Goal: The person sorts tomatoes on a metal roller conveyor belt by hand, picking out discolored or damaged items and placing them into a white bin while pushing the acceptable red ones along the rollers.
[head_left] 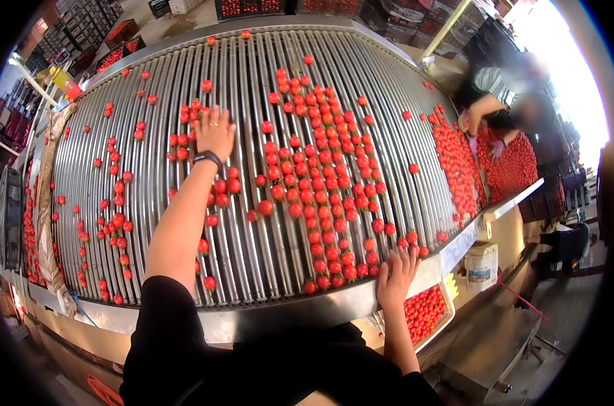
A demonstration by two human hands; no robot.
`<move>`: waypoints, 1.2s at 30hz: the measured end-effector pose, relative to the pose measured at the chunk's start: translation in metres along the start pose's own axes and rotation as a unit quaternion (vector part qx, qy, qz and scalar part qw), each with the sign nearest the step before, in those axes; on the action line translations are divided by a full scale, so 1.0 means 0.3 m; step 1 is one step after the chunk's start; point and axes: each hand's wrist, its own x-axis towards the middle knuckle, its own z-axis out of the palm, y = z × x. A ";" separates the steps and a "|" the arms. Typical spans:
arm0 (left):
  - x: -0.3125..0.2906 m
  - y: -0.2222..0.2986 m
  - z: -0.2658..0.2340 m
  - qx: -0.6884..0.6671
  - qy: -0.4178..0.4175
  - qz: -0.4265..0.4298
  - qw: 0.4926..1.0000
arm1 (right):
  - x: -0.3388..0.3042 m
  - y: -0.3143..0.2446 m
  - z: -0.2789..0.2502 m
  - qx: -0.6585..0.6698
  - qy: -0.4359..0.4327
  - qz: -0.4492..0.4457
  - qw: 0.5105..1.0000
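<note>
Small red tomatoes (325,177), some with green stem ends, lie in rows between the metal rollers of a wide roller sorting table (249,264). My left hand (216,139), with a ring and a dark wristband, reaches far over the rollers. Its fingers are stretched out flat beside and partly over a small cluster of tomatoes (183,153); it grips none that I can see. At the near right, my right hand (396,279) rests on the metal rim, fingers apart, its tips beside a few tomatoes (412,237).
A tub of tomatoes (425,314) stands below the rim beside my right hand. At the far right, two people lean over a mass of tomatoes (506,166), one with gloved hands (496,149). A white bucket (481,264) stands right of the rim. Full crates (249,7) sit behind.
</note>
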 end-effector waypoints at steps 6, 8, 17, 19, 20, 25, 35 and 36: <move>-0.120 0.220 -0.030 -0.192 0.053 0.235 0.951 | 0.009 0.036 -0.004 0.002 -0.012 0.009 1.000; -0.233 0.294 -0.027 -0.198 -0.026 0.305 0.931 | 0.012 0.050 -0.008 0.008 -0.007 0.001 1.000; -0.277 0.344 -0.076 -0.111 0.018 0.193 0.975 | 0.036 0.086 -0.018 0.046 0.034 -0.028 0.998; -0.380 0.391 -0.067 -0.159 -0.022 0.297 0.941 | 0.039 0.098 -0.022 0.055 0.040 -0.027 0.997; -0.442 0.422 -0.079 -0.177 -0.077 0.320 0.927 | 0.039 0.106 -0.020 0.059 0.042 -0.025 0.997; -0.564 0.449 -0.077 -0.080 -0.041 0.264 0.960 | 0.044 0.137 -0.014 0.071 0.044 -0.029 0.996; -0.786 0.559 -0.142 -0.174 -0.147 0.312 0.922 | 0.058 0.182 -0.030 0.097 0.029 -0.016 0.995; -0.774 0.556 -0.142 -0.158 -0.124 0.288 0.936 | 0.063 0.182 -0.033 0.100 0.036 -0.020 0.994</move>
